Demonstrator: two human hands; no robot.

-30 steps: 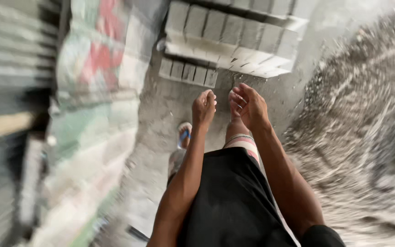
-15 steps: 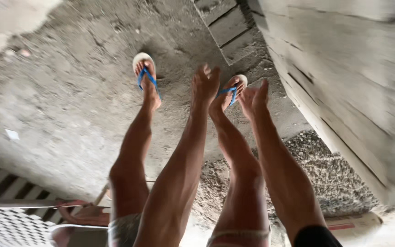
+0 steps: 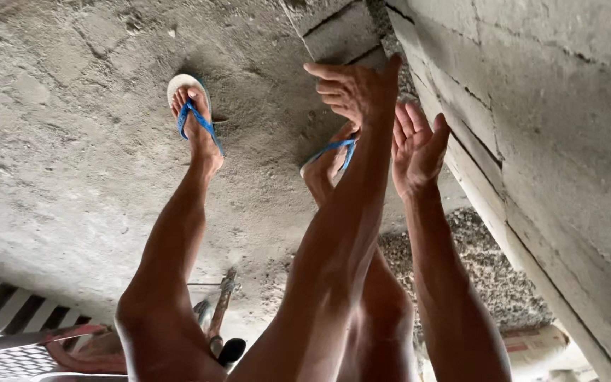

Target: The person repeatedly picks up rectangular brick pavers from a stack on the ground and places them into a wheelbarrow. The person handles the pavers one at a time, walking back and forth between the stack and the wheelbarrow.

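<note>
Concrete blocks [image 3: 532,141] stand just beside my right hand [image 3: 417,148]; both it and my left hand [image 3: 353,90] reach down spread and empty, so I judge gripping comes next.

— Looks like a building site, outdoors or half-open.

— Why so?

— Rough concrete floor [image 3: 72,141], dusty, scored with faint lines and dotted with grit. Unplastered wall of grey concrete blocks [image 3: 553,141] on the right, mortar joints showing raw.

— More?

— Loose concrete block [image 3: 341,32] lying at the wall's foot. Heap of gravel [image 3: 482,262] against the wall base. Pale sack [image 3: 539,346], of the cement kind, lying beside the gravel.

— Tools?

— Long wooden tool handle [image 3: 219,311] resting on the floor, head hard to make out. Reddish curved edge [image 3: 72,354] low at left, perhaps a basin or barrow; cannot tell. Striped sheeting [image 3: 1,304] in the corner.

— Footwear?

— Blue-strapped flip-flops [image 3: 191,113] on bare feet, no boots.
</note>
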